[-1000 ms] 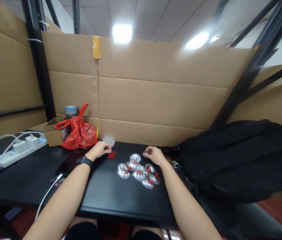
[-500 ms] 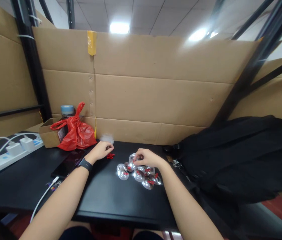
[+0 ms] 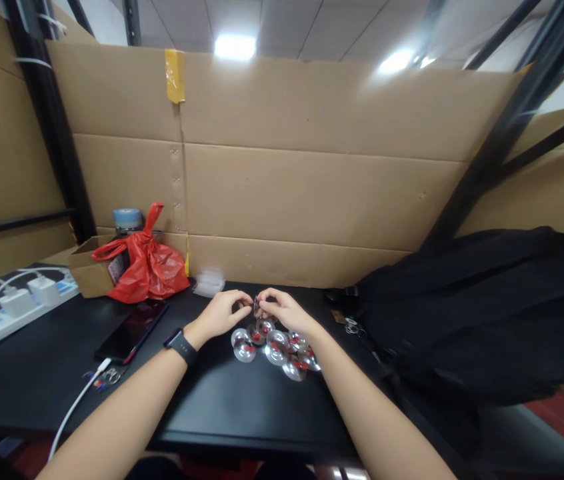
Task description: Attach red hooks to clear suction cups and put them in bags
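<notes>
My right hand (image 3: 285, 312) pinches a small silver domed disc that looks like a finger cymbal (image 3: 256, 305), held edge-on above the table. Close against it from the left, my left hand (image 3: 225, 312) has thumb and fingertips pressed together; whatever they hold is too small to make out. A watch (image 3: 181, 344) is on the left wrist. Below both hands lies a loose group of several similar finger cymbals (image 3: 277, 348), with red bits at their centres. Part of this group is hidden by the right hand and wrist.
On the black table (image 3: 242, 407), a phone (image 3: 132, 331) with a white cable (image 3: 79, 403) lies left. Behind it are a red plastic bag (image 3: 155, 270), a small carton (image 3: 91, 267) and clear plastic bags (image 3: 209, 283). A power strip (image 3: 22, 313) sits far left; black fabric (image 3: 472, 313) covers the right.
My left hand has moved right to meet my right hand. The right hand has lifted a finger cymbal up from the group. The red strips formerly beside the left hand no longer show.
</notes>
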{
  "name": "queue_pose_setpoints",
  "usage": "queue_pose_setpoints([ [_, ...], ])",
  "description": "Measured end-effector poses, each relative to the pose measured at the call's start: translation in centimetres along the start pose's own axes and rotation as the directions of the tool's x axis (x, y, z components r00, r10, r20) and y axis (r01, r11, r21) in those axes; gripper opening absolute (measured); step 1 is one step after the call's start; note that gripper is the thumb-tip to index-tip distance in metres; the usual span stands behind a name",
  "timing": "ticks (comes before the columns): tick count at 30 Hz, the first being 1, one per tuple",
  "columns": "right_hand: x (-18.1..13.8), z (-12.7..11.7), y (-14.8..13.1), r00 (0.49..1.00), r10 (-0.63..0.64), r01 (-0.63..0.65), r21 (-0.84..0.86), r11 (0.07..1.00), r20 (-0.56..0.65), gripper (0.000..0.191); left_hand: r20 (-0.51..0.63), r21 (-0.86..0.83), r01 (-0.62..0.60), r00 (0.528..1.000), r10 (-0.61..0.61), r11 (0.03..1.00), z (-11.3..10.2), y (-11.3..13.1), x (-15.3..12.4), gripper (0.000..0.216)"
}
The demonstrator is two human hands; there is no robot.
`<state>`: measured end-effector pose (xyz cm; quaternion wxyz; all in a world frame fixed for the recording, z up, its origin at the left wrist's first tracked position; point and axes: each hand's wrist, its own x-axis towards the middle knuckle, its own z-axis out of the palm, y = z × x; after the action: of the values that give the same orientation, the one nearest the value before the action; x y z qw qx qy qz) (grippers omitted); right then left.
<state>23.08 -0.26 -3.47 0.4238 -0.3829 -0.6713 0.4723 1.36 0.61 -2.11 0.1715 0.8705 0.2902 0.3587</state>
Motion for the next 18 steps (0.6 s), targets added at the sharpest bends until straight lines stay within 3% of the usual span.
queue_pose_setpoints([
  [3,-0.2,1.5,-0.6,0.999,-0.031,0.029,0.084,0.996,0.022,0.040,-0.063,-0.020,0.005,0.998,-0.006,1.000,0.3,0.7,0.1,0.014],
  [11,0.0,4.7,-0.1,0.982,-0.074,0.089,0.084,0.993,-0.172,0.043,-0.096,-0.031,0.060,0.993,-0.063,0.998,-0.1,-0.3,0.1,0.016],
  [15,0.0,5.1,0.1,0.972,-0.080,0.091,0.038,0.995,-0.220,0.044,-0.065,-0.227,0.132,0.986,-0.150,0.965,0.6,-1.0,0.2,0.010],
  [18,0.1,4.7,-0.4,0.978,-0.116,0.114,-0.017,0.993,-0.171,0.039,-0.003,-0.393,0.180,0.980,-0.197,0.902,0.7,-1.5,0.5,0.009],
])
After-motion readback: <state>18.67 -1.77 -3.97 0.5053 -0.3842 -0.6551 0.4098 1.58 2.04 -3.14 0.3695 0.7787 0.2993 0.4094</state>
